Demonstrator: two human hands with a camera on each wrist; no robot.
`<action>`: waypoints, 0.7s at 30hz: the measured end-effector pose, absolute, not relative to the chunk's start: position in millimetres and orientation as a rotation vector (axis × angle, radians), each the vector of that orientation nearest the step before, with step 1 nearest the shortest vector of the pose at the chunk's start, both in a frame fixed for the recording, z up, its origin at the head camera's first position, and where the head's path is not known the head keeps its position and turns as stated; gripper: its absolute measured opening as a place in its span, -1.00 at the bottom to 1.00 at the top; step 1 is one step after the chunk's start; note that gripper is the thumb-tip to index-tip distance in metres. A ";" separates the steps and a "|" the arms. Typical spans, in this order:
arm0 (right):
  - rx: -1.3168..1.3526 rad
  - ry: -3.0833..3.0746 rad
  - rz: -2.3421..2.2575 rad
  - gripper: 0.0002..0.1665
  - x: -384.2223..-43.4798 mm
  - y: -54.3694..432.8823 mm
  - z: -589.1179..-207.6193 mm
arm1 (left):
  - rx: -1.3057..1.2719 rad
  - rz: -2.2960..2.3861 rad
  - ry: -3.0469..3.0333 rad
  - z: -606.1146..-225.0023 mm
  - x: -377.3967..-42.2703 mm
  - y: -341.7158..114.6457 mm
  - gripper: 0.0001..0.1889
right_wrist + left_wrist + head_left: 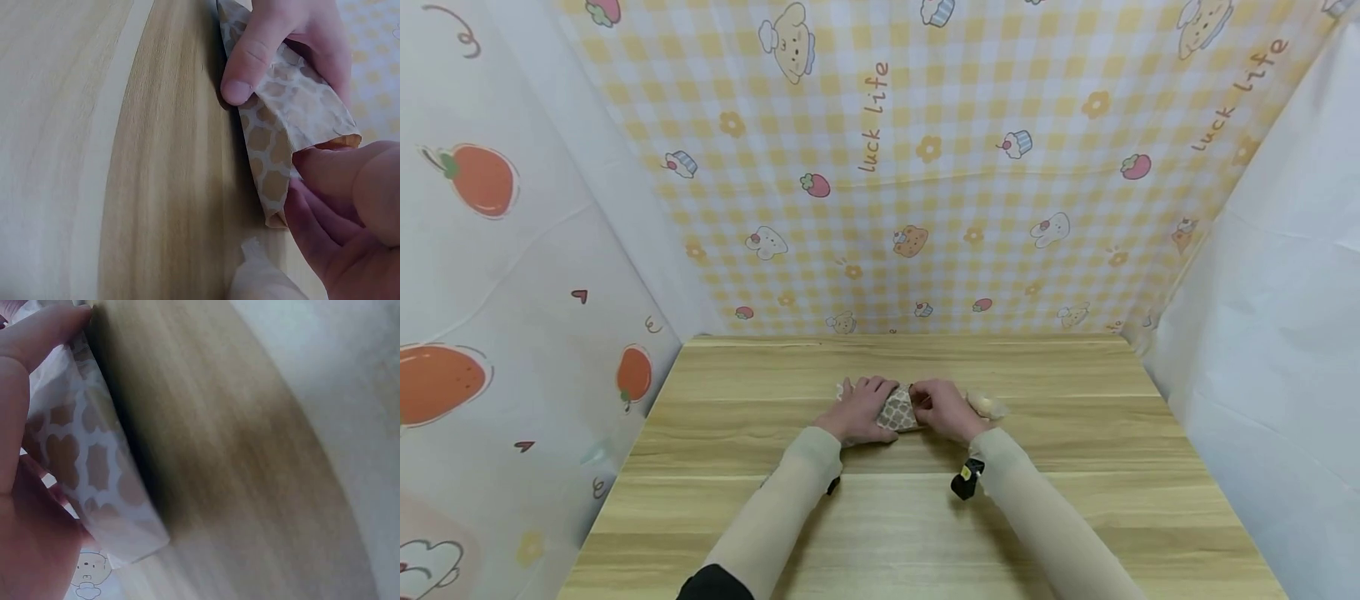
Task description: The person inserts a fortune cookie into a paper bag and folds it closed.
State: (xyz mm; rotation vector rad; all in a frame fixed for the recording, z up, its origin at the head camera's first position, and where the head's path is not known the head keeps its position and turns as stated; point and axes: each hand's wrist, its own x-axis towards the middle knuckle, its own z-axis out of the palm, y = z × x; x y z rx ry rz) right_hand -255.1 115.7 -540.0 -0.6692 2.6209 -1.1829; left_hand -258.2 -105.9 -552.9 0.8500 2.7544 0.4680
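A paper bag (897,410) with a brown-and-white lattice pattern lies on its side on the wooden table. My left hand (862,412) grips its left part, the thumb (240,87) along the near side and the fingers over the far side. In the left wrist view the bag (94,456) shows a folded end beyond the palm. My right hand (950,410) is at the bag's open mouth (340,142), thumb and fingers bent at the rim, tips partly hidden inside. Just right of that hand lies a pale item in clear wrapping (987,405).
The wooden table (895,533) runs back to a yellow checked cloth (925,208) hung behind it. White cloth hangs at the left (535,275) and right (1262,275) sides. A small black camera (967,479) sits at the right wrist.
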 end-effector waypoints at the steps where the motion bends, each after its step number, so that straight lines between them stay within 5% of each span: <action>1: -0.687 2.615 -1.178 -0.79 -255.6 115.6 -540.9 | 0.857 0.487 2.754 -553.9 -258.3 -106.0 0.00; 21: -0.858 2.399 -1.239 -0.85 -262.7 115.8 -554.7 | 0.900 0.534 2.775 -559.1 -258.1 -104.6 -0.05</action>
